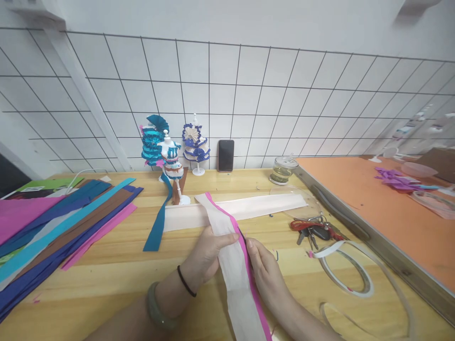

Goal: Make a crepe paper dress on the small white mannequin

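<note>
My left hand (209, 255) grips a long white crepe-paper strip (232, 274), its thumb on top and its fingers underneath. Along the right side of this strip runs a narrow pink border (250, 274). My right hand (266, 265) is closed at that border, thumb and fingers together. From its fingertips a thin dark pointed tool (242, 233) sticks out against the pink edge; most of it is hidden in the hand, so its kind is unclear. Behind both hands, another pale paper strip (266, 205) lies flat across the table, partly under the held one.
Coloured paper strips (67, 222) are piled at left. Small dress forms in paper dresses (172, 156), a phone (226, 155) and a glass jar (283, 170) stand behind. Keys (314, 231) and a tape roll (350, 274) lie right, before a metal-edged orange surface (377, 208).
</note>
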A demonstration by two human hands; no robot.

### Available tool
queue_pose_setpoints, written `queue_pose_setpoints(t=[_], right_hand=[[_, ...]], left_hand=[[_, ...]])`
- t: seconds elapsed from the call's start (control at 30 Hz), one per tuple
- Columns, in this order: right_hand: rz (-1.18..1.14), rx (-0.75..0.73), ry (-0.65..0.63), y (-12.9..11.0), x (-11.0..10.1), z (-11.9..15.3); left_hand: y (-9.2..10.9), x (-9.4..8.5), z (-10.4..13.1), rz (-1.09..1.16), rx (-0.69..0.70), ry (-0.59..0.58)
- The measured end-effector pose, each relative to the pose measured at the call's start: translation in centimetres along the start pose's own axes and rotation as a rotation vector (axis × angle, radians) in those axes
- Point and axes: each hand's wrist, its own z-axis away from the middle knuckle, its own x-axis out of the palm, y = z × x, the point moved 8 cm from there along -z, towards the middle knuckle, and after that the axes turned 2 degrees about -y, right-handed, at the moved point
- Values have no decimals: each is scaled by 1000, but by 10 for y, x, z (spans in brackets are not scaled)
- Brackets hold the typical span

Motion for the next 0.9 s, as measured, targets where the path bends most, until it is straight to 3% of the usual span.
queue_pose_setpoints(t=[0.57, 0.77, 0.9], right_hand=[[74, -11, 5, -1, -2, -2], [76, -2, -30, -2, 0, -1], [48, 4, -64, -3, 4, 0]], left_hand=[[5, 4, 0, 30, 15, -44], [10, -4, -3, 59, 33, 22], [13, -4, -4, 40, 44, -9]])
